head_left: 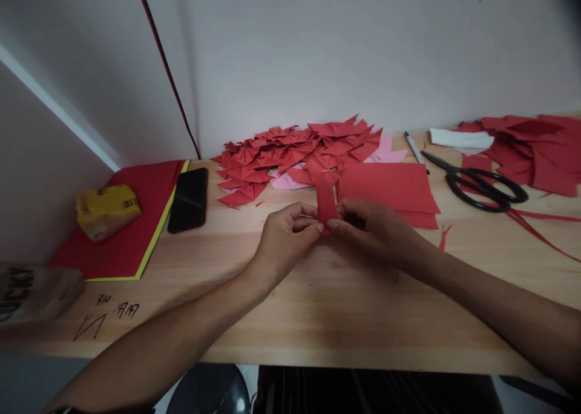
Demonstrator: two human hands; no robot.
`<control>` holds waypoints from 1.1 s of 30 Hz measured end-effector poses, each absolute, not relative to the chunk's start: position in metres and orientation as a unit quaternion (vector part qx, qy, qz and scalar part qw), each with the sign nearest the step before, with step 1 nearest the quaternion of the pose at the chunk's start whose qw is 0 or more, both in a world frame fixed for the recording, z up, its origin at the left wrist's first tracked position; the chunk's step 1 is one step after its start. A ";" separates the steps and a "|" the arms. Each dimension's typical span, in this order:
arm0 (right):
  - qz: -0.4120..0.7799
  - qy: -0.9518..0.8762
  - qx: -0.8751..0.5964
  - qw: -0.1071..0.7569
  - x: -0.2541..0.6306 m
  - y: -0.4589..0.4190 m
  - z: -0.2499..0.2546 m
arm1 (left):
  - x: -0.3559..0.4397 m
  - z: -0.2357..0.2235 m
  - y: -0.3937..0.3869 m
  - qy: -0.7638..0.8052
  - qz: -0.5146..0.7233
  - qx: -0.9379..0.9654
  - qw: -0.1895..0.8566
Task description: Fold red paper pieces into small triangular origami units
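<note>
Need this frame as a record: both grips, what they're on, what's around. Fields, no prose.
left grip: pinching narrow red paper near its close end
right grip: pinching the same paper at its right edge
beside right grip: stacked red sheets
beyond grips: heap of folded red pieces, pink paper partly showing
right side: pen, black scissors, second red pile
left side: phone; yellow packet on red, yellow-edged sheet
surface: wooden tabletop
</note>
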State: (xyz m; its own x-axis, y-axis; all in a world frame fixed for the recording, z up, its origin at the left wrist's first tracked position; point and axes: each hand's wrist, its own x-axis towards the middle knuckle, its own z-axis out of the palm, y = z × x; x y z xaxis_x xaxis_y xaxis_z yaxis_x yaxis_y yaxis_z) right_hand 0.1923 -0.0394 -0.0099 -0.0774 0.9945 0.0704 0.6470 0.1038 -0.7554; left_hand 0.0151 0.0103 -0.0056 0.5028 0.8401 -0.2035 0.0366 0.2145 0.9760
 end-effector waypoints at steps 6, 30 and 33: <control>0.287 -0.663 -0.615 0.316 0.193 -0.040 -0.010 | 0.016 -0.004 0.010 0.374 0.270 0.562 0.687; 0.295 -0.704 -0.563 0.316 0.188 -0.044 -0.006 | 0.014 0.003 0.004 0.336 0.239 0.556 0.722; 0.305 -0.704 -0.560 0.312 0.186 -0.045 -0.005 | 0.014 0.003 0.004 0.328 0.235 0.551 0.731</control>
State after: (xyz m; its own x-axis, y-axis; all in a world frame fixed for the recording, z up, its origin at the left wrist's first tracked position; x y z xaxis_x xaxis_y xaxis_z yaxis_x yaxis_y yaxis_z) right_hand 0.1863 -0.0453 -0.0048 -0.1775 0.9794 0.0968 0.5984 0.1855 -0.7794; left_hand 0.0138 0.0039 0.0035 0.6745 0.7046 -0.2202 0.0178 0.2827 0.9590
